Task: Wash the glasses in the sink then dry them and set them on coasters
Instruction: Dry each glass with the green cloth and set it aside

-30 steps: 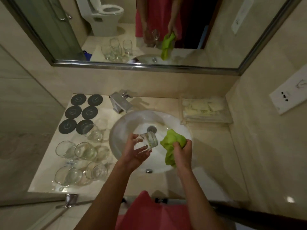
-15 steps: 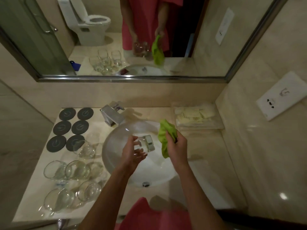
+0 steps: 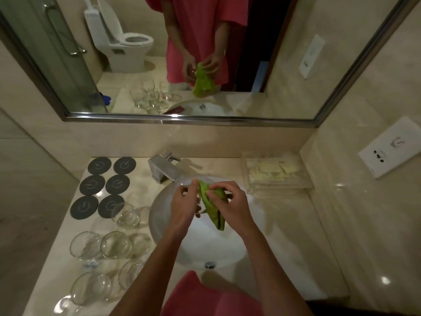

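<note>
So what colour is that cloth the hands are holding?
Bright green. The cloth shows best in the head view, over the sink.

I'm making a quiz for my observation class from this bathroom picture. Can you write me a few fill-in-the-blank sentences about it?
1. The cloth held in both hands over the sink is ____ in colour.
2. The number of dark round coasters on the counter is ____.
3. The coasters lie to the ____ of the faucet.
4. The left hand and right hand work above the ____.

Missing words: green; six; left; sink
</note>
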Demonstrator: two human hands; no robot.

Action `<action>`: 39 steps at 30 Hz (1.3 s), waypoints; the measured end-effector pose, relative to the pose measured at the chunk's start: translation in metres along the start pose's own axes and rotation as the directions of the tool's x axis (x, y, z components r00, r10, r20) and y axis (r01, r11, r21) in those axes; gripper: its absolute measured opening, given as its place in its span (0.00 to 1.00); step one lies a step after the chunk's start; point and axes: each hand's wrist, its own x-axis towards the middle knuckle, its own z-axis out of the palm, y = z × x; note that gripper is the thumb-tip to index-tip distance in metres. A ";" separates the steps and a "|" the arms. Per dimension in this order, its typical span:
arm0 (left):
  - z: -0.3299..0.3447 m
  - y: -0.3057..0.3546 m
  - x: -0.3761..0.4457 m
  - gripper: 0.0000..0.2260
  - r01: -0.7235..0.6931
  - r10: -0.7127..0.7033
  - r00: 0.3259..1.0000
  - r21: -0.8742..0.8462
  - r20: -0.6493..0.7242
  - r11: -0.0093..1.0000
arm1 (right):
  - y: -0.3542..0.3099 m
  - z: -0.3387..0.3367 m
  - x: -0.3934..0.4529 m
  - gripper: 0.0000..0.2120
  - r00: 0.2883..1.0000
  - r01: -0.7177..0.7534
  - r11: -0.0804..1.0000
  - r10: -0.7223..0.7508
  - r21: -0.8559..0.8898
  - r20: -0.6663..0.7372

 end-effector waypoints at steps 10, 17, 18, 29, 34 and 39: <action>0.002 0.024 -0.008 0.16 -0.179 0.174 0.973 0.019 0.154 0.984 | -0.021 0.032 -0.014 0.10 0.933 -0.174 0.891 0.285 0.419 -0.220; -0.005 0.032 -0.013 0.23 -0.309 0.112 0.895 0.423 0.431 0.852 | -0.018 0.021 -0.008 0.12 0.809 -0.447 0.606 0.588 0.658 0.008; -0.007 0.036 -0.012 0.26 -0.326 0.073 0.885 0.499 0.460 0.803 | -0.017 0.017 -0.008 0.14 0.795 -0.491 0.541 0.599 0.683 0.096; -0.002 0.025 -0.030 0.17 -0.494 0.459 0.870 0.323 0.182 0.807 | -0.030 0.020 -0.014 0.10 0.881 -0.394 0.819 0.465 0.417 -0.081; -0.006 0.052 -0.026 0.19 0.178 -0.181 0.968 0.037 0.175 0.983 | -0.028 0.031 -0.018 0.09 0.946 0.096 0.995 -0.091 0.002 -0.311; -0.020 0.049 -0.021 0.16 0.454 -0.409 0.858 -0.086 0.311 0.887 | -0.002 0.019 -0.008 0.19 0.788 0.545 0.775 -0.604 -0.321 -0.121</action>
